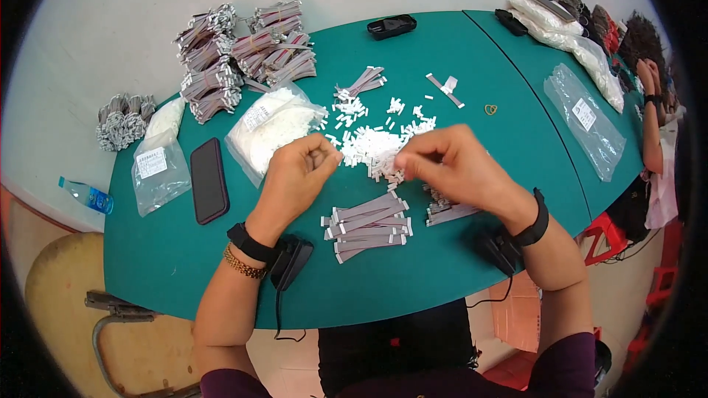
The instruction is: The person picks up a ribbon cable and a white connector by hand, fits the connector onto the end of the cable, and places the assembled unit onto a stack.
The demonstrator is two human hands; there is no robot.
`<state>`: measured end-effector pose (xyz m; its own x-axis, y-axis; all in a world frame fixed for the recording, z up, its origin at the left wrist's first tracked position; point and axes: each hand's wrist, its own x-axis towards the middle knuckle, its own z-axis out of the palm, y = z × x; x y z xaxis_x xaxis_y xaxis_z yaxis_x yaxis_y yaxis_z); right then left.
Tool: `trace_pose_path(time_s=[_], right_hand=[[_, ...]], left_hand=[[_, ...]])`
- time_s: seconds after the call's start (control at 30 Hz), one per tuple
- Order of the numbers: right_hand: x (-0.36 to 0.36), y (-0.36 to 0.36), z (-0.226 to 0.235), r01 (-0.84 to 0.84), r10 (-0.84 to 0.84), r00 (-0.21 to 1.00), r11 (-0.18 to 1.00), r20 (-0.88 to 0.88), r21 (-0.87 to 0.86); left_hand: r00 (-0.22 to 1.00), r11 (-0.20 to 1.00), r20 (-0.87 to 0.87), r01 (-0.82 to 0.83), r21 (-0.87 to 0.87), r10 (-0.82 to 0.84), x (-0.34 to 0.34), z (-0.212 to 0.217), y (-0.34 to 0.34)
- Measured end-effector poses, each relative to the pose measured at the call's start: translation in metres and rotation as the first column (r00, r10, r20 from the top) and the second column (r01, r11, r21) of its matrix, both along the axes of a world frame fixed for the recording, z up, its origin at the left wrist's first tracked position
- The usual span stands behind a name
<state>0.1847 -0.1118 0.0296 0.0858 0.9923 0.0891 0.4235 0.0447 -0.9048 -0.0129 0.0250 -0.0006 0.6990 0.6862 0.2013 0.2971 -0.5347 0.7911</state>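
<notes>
Green worktop (457, 51) carries white connectors (372, 140) (loose pile); above it, left hand (295, 177) and right hand (450, 166) pinch small pieces, fingertips together.

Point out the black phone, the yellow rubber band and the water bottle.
black phone (209, 180), head view, middle of its dark face
yellow rubber band (490, 110), head view, on its loop
water bottle (87, 196), head view, its labelled middle

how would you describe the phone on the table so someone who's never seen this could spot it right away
Start at the green table and look at its left part, left of the person's left hand. There a dark phone lies flat, screen dark, between two clear plastic bags: a small, mostly empty one and a fuller bag of white parts. It is the only flat black slab among them.
</notes>
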Motion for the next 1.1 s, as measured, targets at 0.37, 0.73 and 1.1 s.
trace_pose_path(time_s=[0.37, 0.73, 1.1], right_hand=[[0.043, -0.012, 0.017, 0.023, 0.027, 0.752, 0.998, 0.658, -0.066], [0.043, -0.010, 0.013, -0.025, 0.153, 0.736, 0.980, 0.659, -0.200], [0.043, -0.008, 0.016, -0.034, 0.147, 0.739, 0.983, 0.657, -0.181]], left_hand=[[0.995, 0.965, -0.095, -0.005, 0.261, 0.030, 0.000, -0.010, 0.001], [0.998, 0.999, -0.055, -0.006, 0.032, 0.008, 0.002, -0.009, 0.004], [0.963, 0.904, 0.263, 0.168, -0.393, -0.065, 0.007, 0.002, -0.012]])
